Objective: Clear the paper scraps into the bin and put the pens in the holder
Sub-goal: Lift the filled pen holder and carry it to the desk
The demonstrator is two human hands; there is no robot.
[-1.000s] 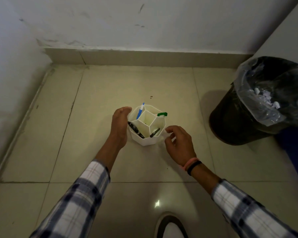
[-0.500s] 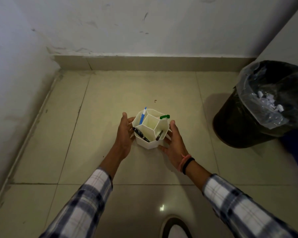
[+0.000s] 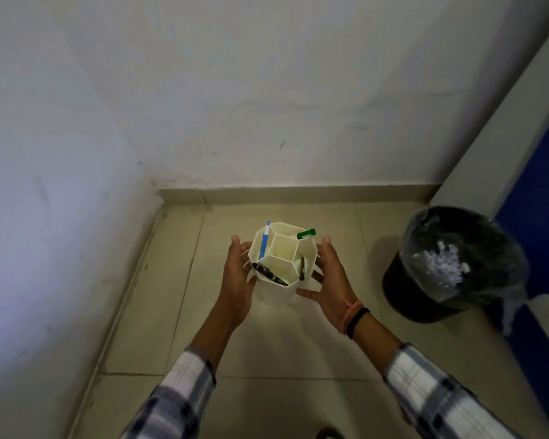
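Note:
A white pen holder [image 3: 284, 248] with honeycomb compartments is held between both hands above the tiled floor. My left hand [image 3: 236, 280] presses its left side and my right hand [image 3: 332, 280] its right side. Inside stand a blue pen [image 3: 264, 240], a green-capped pen [image 3: 306, 233] and two black pens [image 3: 270, 274] [image 3: 302, 268]. The black bin [image 3: 450, 264] with a clear liner stands at the right, with white paper scraps [image 3: 444, 264] inside it.
Walls meet in a corner just behind the holder, with a skirting strip [image 3: 298, 194] along the floor. A blue panel [image 3: 539, 217] rises behind the bin. A shoe tip [image 3: 330, 434] shows at the bottom edge.
Both hands closed around the holder and lifted it off the floor. The view tilted upward, showing more wall.

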